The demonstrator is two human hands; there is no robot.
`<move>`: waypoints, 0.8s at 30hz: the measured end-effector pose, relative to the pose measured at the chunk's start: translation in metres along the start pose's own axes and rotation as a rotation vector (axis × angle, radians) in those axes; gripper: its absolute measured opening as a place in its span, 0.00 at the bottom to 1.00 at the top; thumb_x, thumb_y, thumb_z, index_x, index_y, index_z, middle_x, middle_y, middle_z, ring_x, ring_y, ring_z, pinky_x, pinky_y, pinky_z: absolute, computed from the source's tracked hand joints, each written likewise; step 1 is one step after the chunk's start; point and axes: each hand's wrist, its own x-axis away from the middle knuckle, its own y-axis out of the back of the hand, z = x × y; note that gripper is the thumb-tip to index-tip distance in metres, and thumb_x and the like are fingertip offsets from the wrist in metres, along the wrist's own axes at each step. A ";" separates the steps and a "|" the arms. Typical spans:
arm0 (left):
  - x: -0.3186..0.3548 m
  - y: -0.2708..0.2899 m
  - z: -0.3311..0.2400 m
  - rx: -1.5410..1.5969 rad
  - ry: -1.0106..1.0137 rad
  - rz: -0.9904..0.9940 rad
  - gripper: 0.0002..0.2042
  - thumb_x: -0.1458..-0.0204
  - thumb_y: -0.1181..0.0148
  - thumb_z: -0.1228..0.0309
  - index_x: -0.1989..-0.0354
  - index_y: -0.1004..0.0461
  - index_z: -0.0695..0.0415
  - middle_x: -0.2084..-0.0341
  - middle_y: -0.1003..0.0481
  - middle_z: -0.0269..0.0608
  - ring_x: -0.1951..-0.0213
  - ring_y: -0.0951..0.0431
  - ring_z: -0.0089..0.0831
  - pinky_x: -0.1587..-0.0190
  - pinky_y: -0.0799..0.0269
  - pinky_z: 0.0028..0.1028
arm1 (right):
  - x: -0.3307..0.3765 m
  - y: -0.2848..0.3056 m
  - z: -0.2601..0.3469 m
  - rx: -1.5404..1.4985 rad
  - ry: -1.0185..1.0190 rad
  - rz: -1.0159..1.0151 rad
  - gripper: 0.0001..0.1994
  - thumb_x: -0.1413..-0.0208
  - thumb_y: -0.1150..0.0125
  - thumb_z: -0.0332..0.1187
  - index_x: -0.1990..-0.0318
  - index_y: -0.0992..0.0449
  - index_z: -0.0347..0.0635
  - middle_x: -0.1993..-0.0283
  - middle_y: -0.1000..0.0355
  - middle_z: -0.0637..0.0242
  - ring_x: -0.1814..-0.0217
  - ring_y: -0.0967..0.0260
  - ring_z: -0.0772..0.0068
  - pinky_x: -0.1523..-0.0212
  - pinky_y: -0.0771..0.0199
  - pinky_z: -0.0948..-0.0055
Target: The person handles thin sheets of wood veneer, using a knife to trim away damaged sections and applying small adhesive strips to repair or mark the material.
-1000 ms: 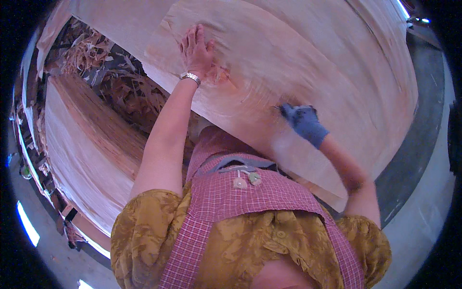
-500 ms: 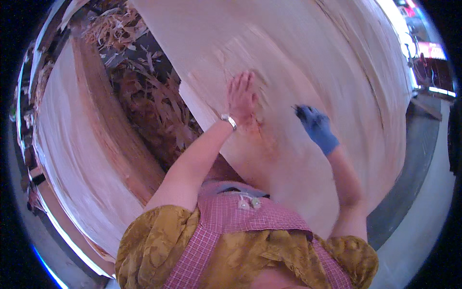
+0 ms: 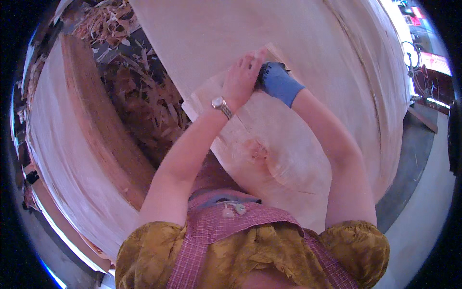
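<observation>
My bare left hand (image 3: 242, 79), with a metal-banded watch (image 3: 219, 102) on its wrist, lies on a pale wood veneer sheet (image 3: 202, 33). Its fingers are stretched out and point away from me. Right beside it, my right hand (image 3: 278, 83) wears a blue glove with dark fingertips. Those fingers are curled down at the veneer; what they hold, if anything, is hidden. Around both hands shows a lighter strip of veneer (image 3: 207, 91), partly covered by the left hand. Nearer to me the sheet has a reddish knot (image 3: 258, 150).
To the left stands another stack of pale veneer (image 3: 53, 130) with a rough brown edge (image 3: 103, 130). Torn wood shavings (image 3: 149, 91) fill the gap between the stacks. A dark grey surface (image 3: 409, 154) runs along the right side. My checked pink apron (image 3: 240, 221) touches the near edge.
My right hand has moved left and away from me, up beside the left hand. The left hand has shifted slightly farther away, uncovering the knot. A lighter veneer strip now shows around the hands.
</observation>
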 end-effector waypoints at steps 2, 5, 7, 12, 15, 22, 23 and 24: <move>-0.005 -0.006 0.008 -0.012 -0.022 0.102 0.45 0.65 0.27 0.74 0.34 0.44 0.50 0.50 0.33 0.44 0.48 0.31 0.43 0.50 0.28 0.38 | -0.003 0.008 0.003 0.032 0.001 -0.011 0.09 0.44 0.45 0.40 0.61 0.22 0.53 0.59 0.23 0.65 0.62 0.24 0.59 0.64 0.25 0.59; -0.018 -0.007 0.004 -0.171 -0.073 0.145 0.44 0.64 0.28 0.72 0.34 0.43 0.44 0.50 0.32 0.45 0.49 0.30 0.44 0.54 0.25 0.37 | 0.017 -0.007 -0.027 -0.061 0.070 -0.279 0.10 0.44 0.46 0.39 0.55 0.24 0.55 0.62 0.23 0.66 0.65 0.24 0.61 0.68 0.26 0.62; -0.022 -0.015 -0.002 -0.314 -0.105 0.156 0.42 0.63 0.28 0.72 0.35 0.41 0.39 0.50 0.32 0.46 0.49 0.30 0.46 0.54 0.25 0.37 | 0.033 0.009 -0.034 -0.055 -0.085 -0.090 0.11 0.40 0.50 0.37 0.52 0.27 0.57 0.66 0.24 0.66 0.68 0.24 0.61 0.74 0.26 0.62; -0.053 -0.040 0.007 -0.306 -0.070 0.333 0.41 0.64 0.28 0.72 0.37 0.37 0.27 0.48 0.33 0.49 0.48 0.32 0.48 0.54 0.25 0.39 | 0.054 0.011 -0.051 -0.047 -0.059 -0.117 0.09 0.38 0.51 0.41 0.53 0.29 0.56 0.68 0.24 0.64 0.69 0.24 0.59 0.77 0.29 0.58; -0.058 -0.041 -0.004 -0.425 -0.067 0.462 0.43 0.66 0.28 0.71 0.36 0.38 0.27 0.48 0.32 0.49 0.47 0.32 0.47 0.53 0.26 0.40 | 0.085 -0.005 -0.065 -0.132 -0.218 -0.023 0.10 0.37 0.51 0.43 0.53 0.32 0.53 0.68 0.24 0.62 0.69 0.25 0.53 0.75 0.29 0.55; -0.060 -0.008 -0.037 -0.549 -0.098 0.586 0.50 0.72 0.25 0.68 0.33 0.42 0.34 0.48 0.31 0.51 0.46 0.33 0.46 0.48 0.31 0.42 | 0.184 -0.031 -0.035 -0.152 -0.550 -0.029 0.12 0.37 0.51 0.42 0.52 0.34 0.47 0.67 0.24 0.56 0.69 0.25 0.51 0.75 0.30 0.51; -0.062 -0.015 -0.029 -0.546 -0.157 0.566 0.51 0.73 0.25 0.68 0.33 0.42 0.34 0.48 0.30 0.51 0.45 0.33 0.45 0.47 0.31 0.42 | 0.200 -0.037 -0.026 -0.179 -0.635 0.002 0.13 0.37 0.51 0.42 0.51 0.34 0.47 0.67 0.24 0.55 0.69 0.25 0.50 0.75 0.30 0.50; -0.061 -0.024 -0.010 -0.541 -0.204 0.541 0.51 0.74 0.25 0.68 0.33 0.42 0.34 0.47 0.30 0.50 0.45 0.33 0.45 0.47 0.32 0.42 | 0.217 -0.040 -0.016 -0.201 -0.709 0.035 0.13 0.37 0.51 0.42 0.51 0.34 0.46 0.67 0.24 0.54 0.70 0.25 0.50 0.76 0.30 0.50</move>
